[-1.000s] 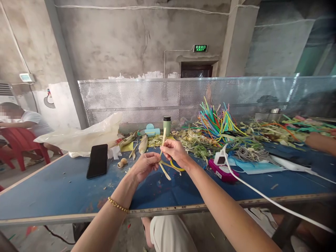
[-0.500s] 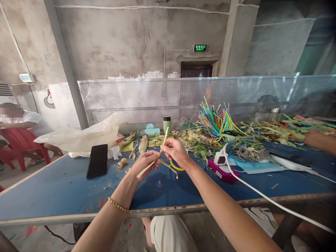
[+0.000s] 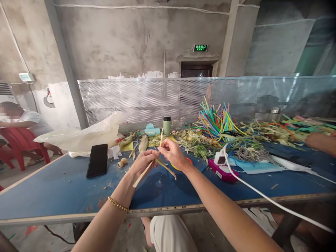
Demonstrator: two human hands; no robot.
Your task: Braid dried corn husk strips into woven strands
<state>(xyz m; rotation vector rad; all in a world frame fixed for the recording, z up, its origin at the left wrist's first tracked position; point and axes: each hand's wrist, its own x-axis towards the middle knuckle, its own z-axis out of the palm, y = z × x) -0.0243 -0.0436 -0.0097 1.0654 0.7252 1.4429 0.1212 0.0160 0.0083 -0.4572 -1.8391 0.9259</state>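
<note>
So, from my end of the head feed, both hands are closed in fingertip pinches on some pale strips [image 3: 142, 175], up over the middle of the table [image 3: 65, 190]. The left hand [image 3: 147, 160] has the spot where they meet, two tails splaying out below, and the right hand [image 3: 172, 151] is right beside it, gripping the piece that sticks up. My guess is they're that close so the join can't slip. Can't tell whether it's one folded strip or several.

Surface is blue and scuffed, most of the clutter towards the back, which probably leaves elbow room: dried scraps [image 3: 195, 141], a bundle of coloured tubes [image 3: 219, 120], a green bottle [image 3: 167, 127] with a dark lid. A phone [image 3: 97, 161] lies on the left near a big plastic bag [image 3: 86, 136]. On the right, a magenta box [image 3: 225, 172] with a white plug [image 3: 219, 158], cable trailing past the front edge.

Behind that, a perforated metal panel [image 3: 131, 101], then bare concrete wall [image 3: 110, 38] with a lit exit sign [image 3: 200, 48]. Somebody else's hand [image 3: 319, 141] shows far right.
</note>
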